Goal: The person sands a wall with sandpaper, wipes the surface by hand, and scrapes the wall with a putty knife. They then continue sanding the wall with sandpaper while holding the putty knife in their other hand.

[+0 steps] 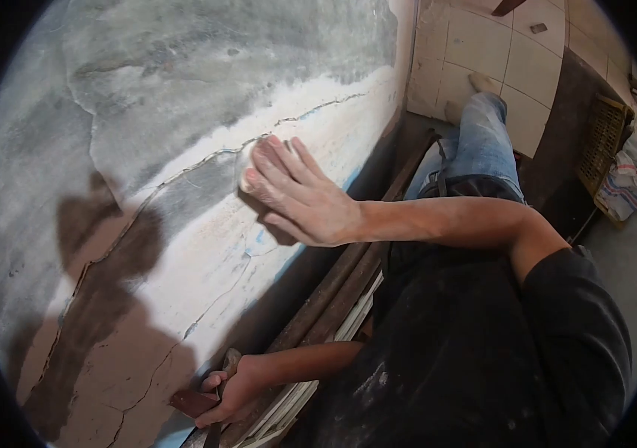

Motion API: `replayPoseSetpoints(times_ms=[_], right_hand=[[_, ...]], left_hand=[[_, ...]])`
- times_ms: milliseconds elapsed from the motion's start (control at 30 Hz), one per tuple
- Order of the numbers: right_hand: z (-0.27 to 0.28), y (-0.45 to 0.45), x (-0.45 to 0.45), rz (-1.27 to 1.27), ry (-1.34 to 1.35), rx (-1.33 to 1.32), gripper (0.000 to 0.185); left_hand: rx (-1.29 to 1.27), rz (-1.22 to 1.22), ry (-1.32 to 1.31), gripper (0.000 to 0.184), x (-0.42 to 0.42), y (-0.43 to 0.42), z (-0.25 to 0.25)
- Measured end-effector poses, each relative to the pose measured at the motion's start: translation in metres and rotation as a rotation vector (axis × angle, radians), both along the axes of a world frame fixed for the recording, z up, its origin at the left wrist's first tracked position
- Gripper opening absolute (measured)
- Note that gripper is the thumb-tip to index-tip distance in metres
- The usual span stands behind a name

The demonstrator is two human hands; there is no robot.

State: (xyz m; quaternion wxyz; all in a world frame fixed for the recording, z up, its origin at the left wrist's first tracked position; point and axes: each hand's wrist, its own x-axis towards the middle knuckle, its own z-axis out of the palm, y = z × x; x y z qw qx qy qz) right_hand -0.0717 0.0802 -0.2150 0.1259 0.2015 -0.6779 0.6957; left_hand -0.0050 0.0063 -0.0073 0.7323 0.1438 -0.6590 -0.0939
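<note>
My right hand [307,198] presses toward the wall [206,216] beside a long crack, its fingers over a pale flat piece [244,170] that is mostly hidden. White dust coats the fingers. Low on the left, my left hand [232,392] is closed around a scraper [193,403] with a flat reddish-brown part and a rounded handle end above the fingers. A dark narrow strip extends below this hand; whether it belongs to the same tool is unclear. The wall is grey above and whitish around the crack, with thinner cracks lower down.
Brown pipe-like rails [326,299] and pale slats [348,321] run between the wall and my body. A yellow crate [604,142] with a striped cloth sack [628,175] is at the right. Floor tiles [475,45] show beyond my legs. Shadows fall on the wall.
</note>
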Motion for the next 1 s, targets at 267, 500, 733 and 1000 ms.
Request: replayPoseSetpoints(times_ms=[267,500,733,1000], right_hand=[[-0.036,0.010,0.009,0.085,-0.413,0.233,0.064],[0.029,0.012,-0.001,0.155,-0.861,-0.236,0.067],[-0.002,0.015,-0.015,0.112,-0.957,-0.274,0.062],[-0.015,0.018,-0.018,0.188,-1.097,-0.370,0.061]], left_hand=[[0.001,-0.003,0.001,0.039,-0.002,-0.001,-0.001],[0.005,0.006,0.004,0.039,0.000,-0.003,0.000],[-0.005,0.042,0.020,0.039,0.002,-0.007,0.001],[-0.030,0.073,-0.001,0.038,0.004,-0.005,0.003]])
